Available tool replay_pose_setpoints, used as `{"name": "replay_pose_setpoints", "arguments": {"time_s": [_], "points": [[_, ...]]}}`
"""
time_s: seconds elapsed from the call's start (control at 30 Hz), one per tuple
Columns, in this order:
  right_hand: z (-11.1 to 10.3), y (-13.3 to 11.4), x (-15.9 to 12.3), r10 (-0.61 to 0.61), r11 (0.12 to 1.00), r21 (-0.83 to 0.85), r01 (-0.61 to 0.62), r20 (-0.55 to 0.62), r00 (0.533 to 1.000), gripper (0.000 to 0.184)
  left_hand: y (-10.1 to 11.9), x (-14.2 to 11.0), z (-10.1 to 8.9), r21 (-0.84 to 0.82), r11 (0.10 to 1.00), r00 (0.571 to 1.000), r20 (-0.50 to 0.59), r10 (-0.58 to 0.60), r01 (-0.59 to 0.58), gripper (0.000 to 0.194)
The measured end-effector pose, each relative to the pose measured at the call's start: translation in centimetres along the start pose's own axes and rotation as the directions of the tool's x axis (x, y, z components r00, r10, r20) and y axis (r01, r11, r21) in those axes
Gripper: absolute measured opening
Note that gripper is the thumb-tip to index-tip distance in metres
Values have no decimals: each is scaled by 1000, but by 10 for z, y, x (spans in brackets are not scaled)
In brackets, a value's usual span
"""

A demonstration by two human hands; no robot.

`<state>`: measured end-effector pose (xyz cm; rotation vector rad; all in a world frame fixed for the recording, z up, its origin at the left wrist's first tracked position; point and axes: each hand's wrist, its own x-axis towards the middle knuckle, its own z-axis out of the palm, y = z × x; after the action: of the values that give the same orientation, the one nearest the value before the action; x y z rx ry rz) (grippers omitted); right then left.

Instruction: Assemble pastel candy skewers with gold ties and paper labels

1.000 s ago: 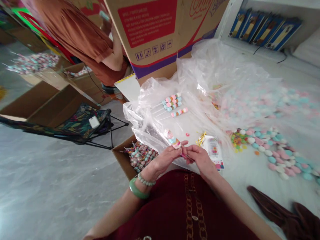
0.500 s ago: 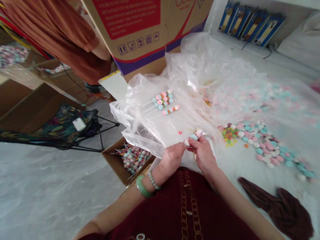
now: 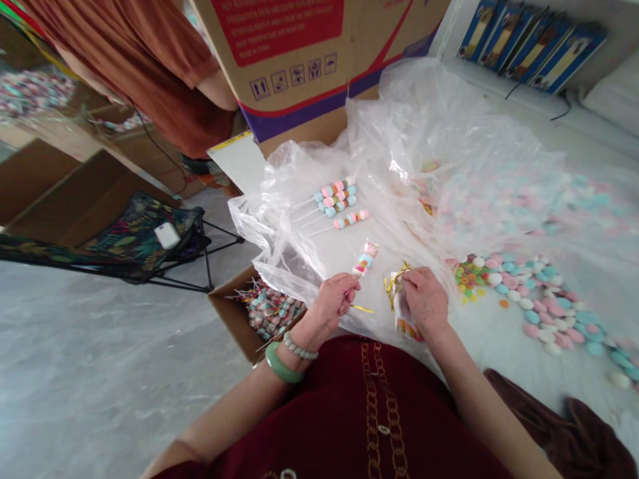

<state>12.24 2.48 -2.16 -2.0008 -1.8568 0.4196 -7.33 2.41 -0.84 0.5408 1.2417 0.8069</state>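
My left hand (image 3: 330, 303) is closed round the lower end of a wrapped marshmallow skewer (image 3: 367, 259), whose bagged top points up and away. Close by its fingers lies a single gold twist tie (image 3: 362, 309). My right hand (image 3: 427, 299) has its fingertips pinched at a small bunch of gold twist ties (image 3: 391, 289). Beneath that hand is a stack of printed clear bags (image 3: 403, 320), partly covered by it. Farther back, several unwrapped marshmallow skewers (image 3: 339, 197) lie side by side on the plastic sheet, sticks to the left.
Loose marshmallows (image 3: 549, 309) and gummy rings (image 3: 469, 279) are spread at right, with more under clear plastic (image 3: 464, 140). A carton of wrapped skewers (image 3: 239, 329) stands below the table's left edge. A big cardboard box (image 3: 299, 120), a folding chair (image 3: 134, 233) and a co-worker (image 3: 164, 73) are beyond.
The skewer passed from my right hand to my left, which now holds it by the lower end. My right hand moved right to the gold twist ties.
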Motion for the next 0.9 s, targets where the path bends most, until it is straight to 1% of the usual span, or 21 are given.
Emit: {"name": "replay_pose_setpoints", "arguments": {"time_s": [0.13,0.3,0.37,0.43,0.47,0.5,0.53,0.57,0.6,0.63,0.67,0.7,0.77,0.8,0.87,0.9], "points": [[-15,6,5,42,982,185,-43,6,999,23,2,3,5,-14,999,998,57,-29,30,18],[-22,5,14,117,948,296,-114,8,993,21,6,7,14,-25,998,996,73,-60,62,18],[-24,3,18,159,890,421,-176,75,984,20,8,8,16,-44,996,994,80,-79,82,15],[-26,-2,19,196,788,561,-254,162,967,21,10,8,19,-43,994,993,69,-93,96,15],[-27,-7,18,194,749,605,-270,189,963,23,11,8,21,-36,995,994,62,-92,95,15],[-27,-13,16,173,736,626,-256,191,966,23,12,7,23,-24,996,995,58,-87,88,15],[-26,-21,13,124,751,628,-203,168,978,24,13,7,26,-8,997,995,56,-77,77,16],[-25,-28,9,49,786,608,-116,126,991,24,13,6,29,13,998,997,55,-57,57,16],[-22,-36,6,-42,828,561,-8,76,996,25,13,5,31,35,999,998,52,-30,28,16],[-19,-42,2,-133,866,489,100,33,991,28,12,5,33,57,998,999,48,4,-7,17],[-15,-48,-1,-205,897,401,187,4,979,32,10,5,35,76,996,998,46,37,-40,19],[-11,-52,-3,-250,921,307,240,-6,968,35,8,5,35,89,994,996,54,66,-71,22],[-5,-55,-5,-271,950,162,266,10,962,39,3,7,34,101,988,990,98,104,-114,27],[-3,-55,-6,-271,956,125,265,33,962,39,0,8,33,106,987,986,125,111,-125,29],[-2,-53,-5,-268,958,123,257,76,960,39,-4,10,29,115,983,979,160,123,-142,31],[-2,-52,-5,-258,958,153,243,86,962,38,-5,10,28,121,982,980,152,128,-147,32]]}}
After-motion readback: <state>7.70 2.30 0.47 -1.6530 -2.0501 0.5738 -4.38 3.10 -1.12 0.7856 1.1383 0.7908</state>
